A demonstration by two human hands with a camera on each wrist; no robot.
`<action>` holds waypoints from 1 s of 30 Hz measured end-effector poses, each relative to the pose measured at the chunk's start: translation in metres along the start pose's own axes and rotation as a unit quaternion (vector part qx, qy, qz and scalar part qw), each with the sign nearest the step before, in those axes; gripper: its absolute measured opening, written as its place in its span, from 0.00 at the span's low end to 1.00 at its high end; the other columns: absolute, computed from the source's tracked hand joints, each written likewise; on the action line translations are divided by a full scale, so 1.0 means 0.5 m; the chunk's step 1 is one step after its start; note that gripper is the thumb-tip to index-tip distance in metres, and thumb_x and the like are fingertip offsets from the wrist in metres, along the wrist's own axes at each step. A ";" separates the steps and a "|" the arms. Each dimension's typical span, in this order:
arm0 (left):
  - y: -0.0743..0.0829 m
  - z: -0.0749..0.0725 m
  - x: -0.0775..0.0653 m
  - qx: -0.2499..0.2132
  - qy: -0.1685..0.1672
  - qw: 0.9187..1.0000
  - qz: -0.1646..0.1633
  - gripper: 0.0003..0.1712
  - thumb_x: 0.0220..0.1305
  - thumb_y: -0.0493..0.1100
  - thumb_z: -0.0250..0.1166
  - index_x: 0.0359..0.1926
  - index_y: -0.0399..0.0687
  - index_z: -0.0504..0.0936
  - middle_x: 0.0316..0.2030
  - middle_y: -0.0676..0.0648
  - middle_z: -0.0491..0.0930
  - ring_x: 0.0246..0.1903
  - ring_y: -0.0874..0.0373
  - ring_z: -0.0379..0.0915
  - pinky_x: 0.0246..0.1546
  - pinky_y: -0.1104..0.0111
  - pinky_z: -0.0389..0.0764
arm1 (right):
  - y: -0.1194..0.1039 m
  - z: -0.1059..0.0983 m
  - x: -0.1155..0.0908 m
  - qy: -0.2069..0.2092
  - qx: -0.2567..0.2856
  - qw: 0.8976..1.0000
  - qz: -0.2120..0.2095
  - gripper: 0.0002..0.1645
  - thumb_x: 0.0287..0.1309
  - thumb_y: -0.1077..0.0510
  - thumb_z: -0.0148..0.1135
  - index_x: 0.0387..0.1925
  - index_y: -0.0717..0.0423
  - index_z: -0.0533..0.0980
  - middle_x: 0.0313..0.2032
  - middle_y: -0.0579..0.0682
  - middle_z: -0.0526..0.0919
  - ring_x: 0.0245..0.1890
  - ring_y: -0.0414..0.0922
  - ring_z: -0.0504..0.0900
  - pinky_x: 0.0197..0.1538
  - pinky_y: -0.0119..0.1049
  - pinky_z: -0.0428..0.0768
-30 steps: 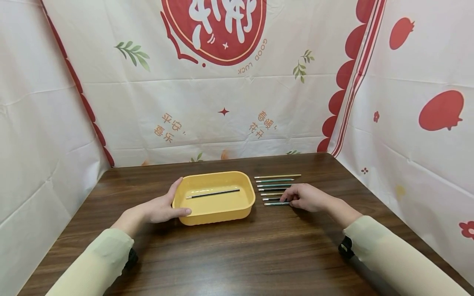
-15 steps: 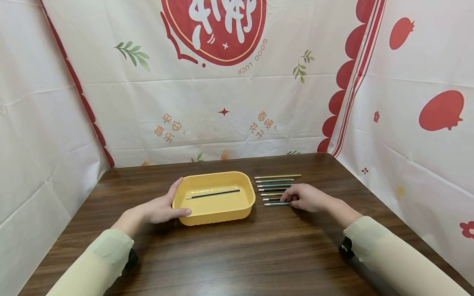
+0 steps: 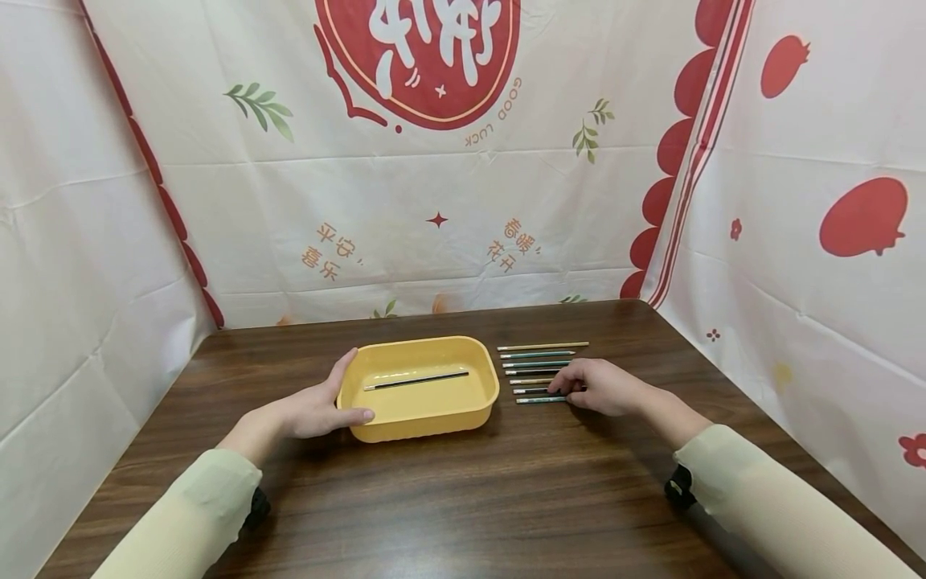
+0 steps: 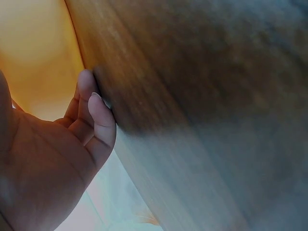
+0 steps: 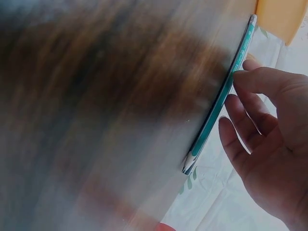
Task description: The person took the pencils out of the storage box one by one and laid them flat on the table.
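My left hand [image 3: 311,408] holds the left end of a yellow plastic tray [image 3: 419,426], its thumb over the front rim. Inside the tray lies one black pencil [image 3: 415,380] with a white tip at its left end. In the left wrist view, the fingers of the left hand [image 4: 53,149] lie against the outside of the tray. To the right, my right hand [image 3: 604,388] is at the nearest pencil of a row, a teal one [image 3: 535,400]. The right wrist view has the thumb of the right hand [image 5: 279,120] on this teal pencil [image 5: 211,118]; its fingertips are partly hidden.
Behind the teal pencil lie several more pencils in a row, the farthest yellow [image 3: 542,346]; the hand covers some right ends. All rest on a dark wood table [image 3: 448,498]. White printed cloth [image 3: 391,241] hangs behind and at both sides.
Hardly anything differs: both hands, the tray and the pencils keep their places, and the whole view has shifted only very slightly.
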State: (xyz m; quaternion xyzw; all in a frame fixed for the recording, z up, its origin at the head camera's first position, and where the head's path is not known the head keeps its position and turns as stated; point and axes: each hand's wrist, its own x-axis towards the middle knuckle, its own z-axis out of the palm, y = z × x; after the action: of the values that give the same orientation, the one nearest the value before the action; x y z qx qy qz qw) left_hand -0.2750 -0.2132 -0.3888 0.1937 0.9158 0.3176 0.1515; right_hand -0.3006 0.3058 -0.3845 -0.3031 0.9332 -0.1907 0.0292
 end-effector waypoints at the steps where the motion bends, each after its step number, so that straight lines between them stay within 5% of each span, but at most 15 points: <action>1: 0.000 0.000 0.000 -0.001 0.001 1.000 0.000 0.74 0.72 0.70 0.69 0.88 0.48 0.24 0.83 0.26 0.53 0.78 0.35 0.64 0.80 0.38 0.61 | 0.001 0.000 0.000 0.002 -0.002 1.000 -0.001 0.17 0.68 0.69 0.69 0.50 0.47 0.90 0.43 0.43 0.86 0.44 0.38 0.81 0.49 0.38 0.82; 17: 0.001 0.000 0.000 -0.004 -0.005 1.000 -0.006 0.74 0.71 0.70 0.69 0.88 0.50 0.23 0.83 0.25 0.53 0.78 0.34 0.63 0.80 0.36 0.61 | -0.020 0.004 0.012 0.027 0.026 0.999 -0.009 0.16 0.70 0.67 0.69 0.52 0.47 0.90 0.49 0.44 0.90 0.45 0.37 0.82 0.50 0.36 0.83; 30: 0.002 0.000 -0.001 -0.001 -0.003 1.000 -0.006 0.74 0.72 0.71 0.69 0.88 0.49 0.23 0.83 0.24 0.54 0.78 0.34 0.64 0.80 0.37 0.62 | -0.089 -0.002 0.065 0.048 0.038 0.997 -0.040 0.13 0.70 0.64 0.69 0.51 0.49 0.90 0.47 0.45 0.90 0.43 0.38 0.82 0.49 0.38 0.83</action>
State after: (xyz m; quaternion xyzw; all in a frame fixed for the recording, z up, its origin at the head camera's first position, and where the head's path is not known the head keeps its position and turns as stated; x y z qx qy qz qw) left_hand -0.2743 -0.2129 -0.3880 0.1895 0.9160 0.3171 0.1565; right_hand -0.3024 0.2543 -0.3650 -0.3289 0.9129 -0.2416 -0.0118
